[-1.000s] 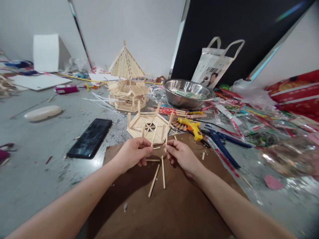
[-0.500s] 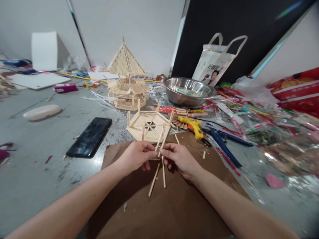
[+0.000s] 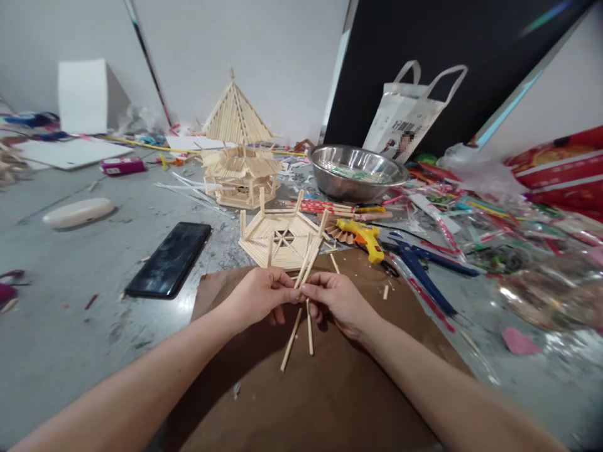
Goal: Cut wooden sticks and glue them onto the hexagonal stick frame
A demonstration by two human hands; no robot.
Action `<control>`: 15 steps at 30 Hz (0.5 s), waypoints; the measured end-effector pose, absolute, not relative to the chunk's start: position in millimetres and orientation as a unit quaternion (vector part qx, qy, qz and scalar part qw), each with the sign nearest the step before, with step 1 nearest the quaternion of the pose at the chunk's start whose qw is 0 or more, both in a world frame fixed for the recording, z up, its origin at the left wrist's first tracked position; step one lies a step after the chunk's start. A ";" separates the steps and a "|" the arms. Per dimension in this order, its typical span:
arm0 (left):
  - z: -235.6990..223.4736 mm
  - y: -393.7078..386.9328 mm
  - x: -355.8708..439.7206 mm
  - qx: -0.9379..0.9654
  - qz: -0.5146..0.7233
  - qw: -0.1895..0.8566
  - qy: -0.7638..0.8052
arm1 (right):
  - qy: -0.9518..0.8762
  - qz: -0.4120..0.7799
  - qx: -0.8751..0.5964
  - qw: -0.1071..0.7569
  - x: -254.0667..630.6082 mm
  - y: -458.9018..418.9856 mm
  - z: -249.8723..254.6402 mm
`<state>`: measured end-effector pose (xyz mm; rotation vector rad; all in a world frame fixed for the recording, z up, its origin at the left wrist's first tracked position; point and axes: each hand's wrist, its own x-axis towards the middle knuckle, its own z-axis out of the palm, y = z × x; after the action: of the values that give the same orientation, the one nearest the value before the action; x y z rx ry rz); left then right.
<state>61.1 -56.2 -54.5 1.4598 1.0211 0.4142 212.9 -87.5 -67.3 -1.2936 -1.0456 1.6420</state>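
Note:
My left hand [image 3: 266, 294] is closed in a pinch on the lower end of a thin wooden stick [image 3: 302, 271]. Close beside it, my right hand [image 3: 335, 300] pinches a second wooden stick [image 3: 311, 262]; the fingertips of both hands meet and the two sticks lie side by side, slanting up to the right. Below the fingers, two loose sticks [image 3: 291, 342] rest on a brown sheet [image 3: 301, 402]. Just beyond the hands stands a hexagonal stick base [image 3: 257, 246] with short upright posts and an opening in its middle.
Behind stands a stick pavilion model [image 3: 240, 179] with a pointed roof. A black phone [image 3: 169, 260] lies left. To the right are a yellow glue gun [image 3: 362, 235], blue-handled cutters [image 3: 424, 270] and strewn scraps. A metal bowl [image 3: 325, 179] and a white bag [image 3: 393, 107] stand farther back.
The two sticks have come together, from slightly apart to side by side. My right fingertips have shifted a little left and now meet the left ones.

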 end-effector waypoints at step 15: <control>-58.3 -55.7 60.2 0.639 0.175 0.615 0.428 | -0.393 0.670 -0.489 0.397 212.6 -86.5 -66.5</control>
<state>60.2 -55.7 -58.3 1.4720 0.9860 0.4021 212.6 -86.5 -66.5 -1.2393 -0.9948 1.6958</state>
